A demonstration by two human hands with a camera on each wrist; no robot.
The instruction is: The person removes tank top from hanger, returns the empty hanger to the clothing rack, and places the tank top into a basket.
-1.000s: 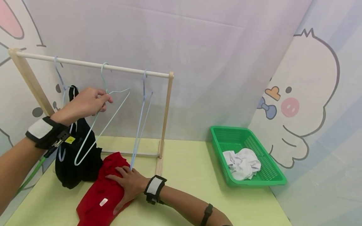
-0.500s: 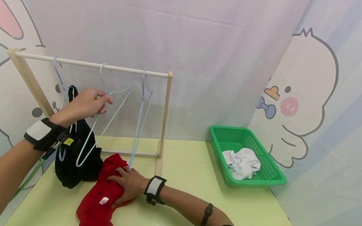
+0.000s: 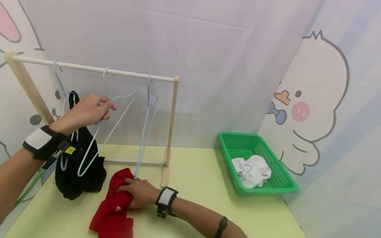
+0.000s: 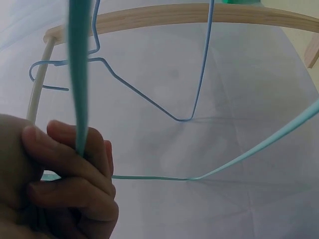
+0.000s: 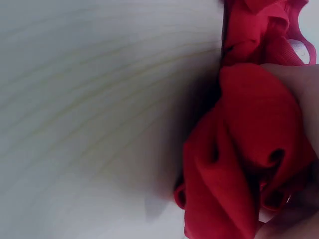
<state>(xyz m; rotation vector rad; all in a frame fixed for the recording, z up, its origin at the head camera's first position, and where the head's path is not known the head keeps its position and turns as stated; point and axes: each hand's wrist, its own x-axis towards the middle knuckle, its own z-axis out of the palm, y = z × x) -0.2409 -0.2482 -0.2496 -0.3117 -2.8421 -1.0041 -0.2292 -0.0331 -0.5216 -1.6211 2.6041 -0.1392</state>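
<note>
My left hand [image 3: 93, 109] grips a mint-green clothes hanger [image 3: 117, 124] just below its hook, which loops over the rack's top rod. In the left wrist view the fingers [image 4: 75, 169] curl round the green wire. Low at the table, my right hand [image 3: 141, 193] grips a bunched red cloth garment [image 3: 114, 205] with a small white label. In the right wrist view the red fabric [image 5: 259, 114] is gathered in folds between thumb and fingers. A blue hanger [image 3: 144, 132] hangs bare to the right, its lower end overlapping the right hand's fingers in the head view.
A wooden rack [image 3: 89, 67] stands at the left back of the yellow table [image 3: 196, 172]. On its left, a black garment [image 3: 80, 172] hangs from another blue hanger [image 3: 59, 81]. A green basket [image 3: 274, 165] at the right holds a crumpled white cloth [image 3: 253, 170].
My right fingers have closed in, gathering the red garment into a bunch; its upper part has pulled down and its label is partly folded away. The left hand stays on the green hanger.
</note>
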